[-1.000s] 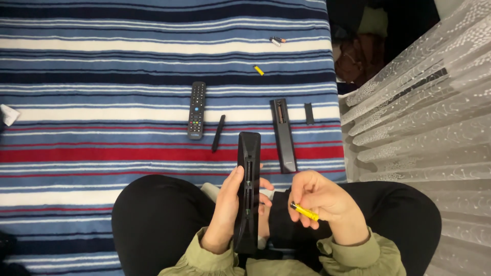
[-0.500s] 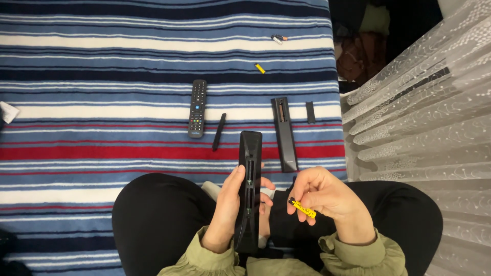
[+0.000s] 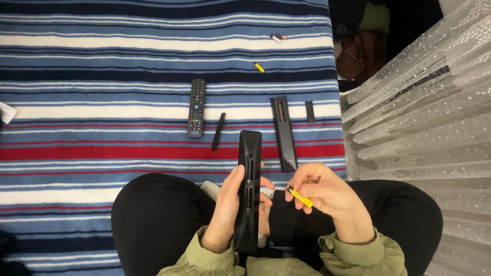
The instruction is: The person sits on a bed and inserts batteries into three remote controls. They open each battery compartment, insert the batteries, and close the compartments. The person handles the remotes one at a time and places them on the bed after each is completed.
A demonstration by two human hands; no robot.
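Right hand has tipped its yellow battery toward remote

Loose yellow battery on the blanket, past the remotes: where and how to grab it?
Pinch the yellow battery across its middle, coming straight down from above. It lies flat and slanted on the striped blanket, clear of other things, so two fingertips should close across its short width, hard to tell more.

Striped blanket: two remotes, covers, loose batteries.
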